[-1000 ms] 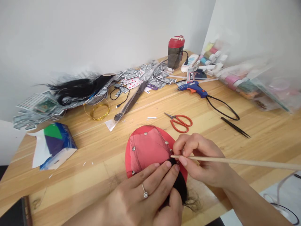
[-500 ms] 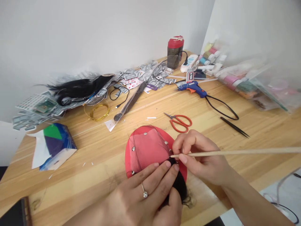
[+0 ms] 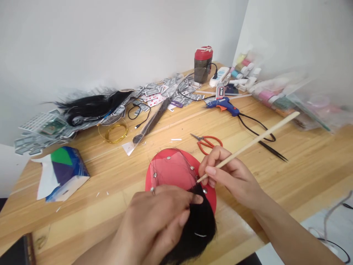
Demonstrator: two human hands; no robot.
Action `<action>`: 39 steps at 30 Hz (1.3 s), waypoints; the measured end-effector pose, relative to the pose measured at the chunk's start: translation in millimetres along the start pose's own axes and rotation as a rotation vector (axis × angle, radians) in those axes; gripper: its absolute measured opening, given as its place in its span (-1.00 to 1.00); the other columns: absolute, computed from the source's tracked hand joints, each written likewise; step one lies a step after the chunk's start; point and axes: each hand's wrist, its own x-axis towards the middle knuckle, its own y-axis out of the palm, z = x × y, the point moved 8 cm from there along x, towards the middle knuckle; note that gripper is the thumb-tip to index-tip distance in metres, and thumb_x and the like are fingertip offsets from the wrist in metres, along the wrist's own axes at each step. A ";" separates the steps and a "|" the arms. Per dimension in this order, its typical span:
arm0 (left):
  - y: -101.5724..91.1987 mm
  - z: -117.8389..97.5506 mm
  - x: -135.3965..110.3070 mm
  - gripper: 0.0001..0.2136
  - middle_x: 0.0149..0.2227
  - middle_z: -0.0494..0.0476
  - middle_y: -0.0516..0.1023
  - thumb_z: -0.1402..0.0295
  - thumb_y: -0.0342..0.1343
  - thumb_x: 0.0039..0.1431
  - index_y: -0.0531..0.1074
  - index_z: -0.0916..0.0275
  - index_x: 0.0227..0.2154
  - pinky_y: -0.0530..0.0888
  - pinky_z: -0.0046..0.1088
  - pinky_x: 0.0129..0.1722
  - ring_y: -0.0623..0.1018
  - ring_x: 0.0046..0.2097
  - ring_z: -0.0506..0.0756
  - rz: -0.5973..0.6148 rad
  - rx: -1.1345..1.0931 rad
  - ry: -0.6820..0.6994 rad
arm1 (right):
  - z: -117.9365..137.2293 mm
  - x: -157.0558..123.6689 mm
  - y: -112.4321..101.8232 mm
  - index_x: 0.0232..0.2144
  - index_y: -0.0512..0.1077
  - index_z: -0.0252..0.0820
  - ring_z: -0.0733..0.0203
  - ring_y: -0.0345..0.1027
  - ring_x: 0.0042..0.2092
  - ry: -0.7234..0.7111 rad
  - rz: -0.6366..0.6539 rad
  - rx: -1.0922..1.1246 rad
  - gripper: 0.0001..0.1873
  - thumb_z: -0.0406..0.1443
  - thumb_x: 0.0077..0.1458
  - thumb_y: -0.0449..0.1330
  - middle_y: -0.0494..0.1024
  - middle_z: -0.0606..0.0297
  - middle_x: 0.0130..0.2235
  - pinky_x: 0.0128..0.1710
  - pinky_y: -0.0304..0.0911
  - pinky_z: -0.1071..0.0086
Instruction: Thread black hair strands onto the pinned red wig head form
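Observation:
A red rounded pad lies on the table, with a sheet of fine mesh fastened over it by several silver pins. Black hair covers the near part and hangs toward me. My left hand rests over the near left side, its index fingertip and thumb on the hair; its other fingers are folded and partly hidden. In my right hand a slim pale wooden stick is pinched like a pen. The stick's lower tip touches or nearly touches the mesh at the hair's edge; any fine point there is too small to make out.
Red-handled scissors lie just behind the pad. Farther right are a blue glue gun and black tweezers. Gold wire, a hair bundle and scattered cards lie left and behind. A phone sits front left.
My left hand has turned and its flat fingers have folded, uncovering more black hair. The stick has tilted up from nearly level, its far end now raised. The view has shifted slightly.

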 end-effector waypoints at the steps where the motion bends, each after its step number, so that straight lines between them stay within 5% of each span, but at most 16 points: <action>1: -3.2 5.1 2.7 -0.73 -0.33 0.03 0.66 0.37 -0.12 0.47 0.48 0.26 -0.22 0.55 -0.73 -0.32 0.64 -0.33 -0.08 0.011 -0.053 -0.076 | -0.5 0.6 -0.2 -0.40 0.36 -0.17 0.36 0.33 -0.51 0.003 -0.003 0.006 -0.72 -0.14 0.25 0.29 0.53 0.34 -0.47 -0.51 0.26 0.50; 4: -7.8 11.1 10.0 -0.75 -0.48 -0.06 0.50 0.38 -0.07 0.45 0.43 0.22 -0.36 0.42 -0.66 -0.54 0.48 -0.50 -0.08 0.061 -0.092 -0.168 | -1.1 1.9 -0.4 -0.41 0.36 -0.18 0.37 0.32 -0.52 0.021 -0.011 0.018 -0.69 -0.12 0.22 0.31 0.54 0.34 -0.48 -0.50 0.27 0.50; 9: -1.5 14.0 20.9 -0.76 -0.50 -0.10 0.43 0.41 -0.07 0.42 0.40 0.20 -0.38 0.34 -0.65 -0.56 0.39 -0.51 -0.08 0.229 -0.118 -0.198 | -2.9 2.9 -1.0 -0.43 0.36 -0.17 0.37 0.30 -0.53 0.041 -0.014 0.029 -0.64 -0.07 0.18 0.33 0.54 0.35 -0.50 -0.52 0.23 0.48; 15: 20.8 33.5 15.9 -0.77 -0.52 -0.12 0.36 0.37 -0.09 0.37 0.40 0.20 -0.40 0.23 -0.59 -0.53 0.32 -0.50 -0.07 0.543 -0.094 -0.527 | -7.6 5.5 -1.4 -0.45 0.35 -0.16 0.35 0.29 -0.55 0.071 -0.008 0.056 -0.60 -0.02 0.12 0.36 0.54 0.36 -0.54 -0.51 0.21 0.47; 27: 30.8 31.9 31.9 -0.76 -0.59 -0.08 0.26 0.43 -0.08 0.19 0.21 0.22 -0.60 0.17 -0.49 -0.53 0.24 -0.54 -0.03 0.777 0.275 -0.576 | -10.4 9.8 0.7 -0.47 0.34 -0.16 0.38 0.26 -0.58 0.057 0.000 0.124 -0.60 -0.04 0.07 0.39 0.52 0.40 -0.57 -0.54 0.16 0.48; 39: 41.6 10.5 47.0 -0.74 -0.56 0.13 0.46 0.46 -0.05 0.23 0.52 0.27 -0.46 0.06 -0.40 -0.58 0.40 -0.54 0.09 0.902 0.723 -0.416 | -12.3 12.3 2.7 -0.46 0.33 -0.16 0.37 0.26 -0.58 0.049 0.042 0.170 -0.62 -0.07 0.08 0.39 0.54 0.39 -0.55 -0.54 0.13 0.46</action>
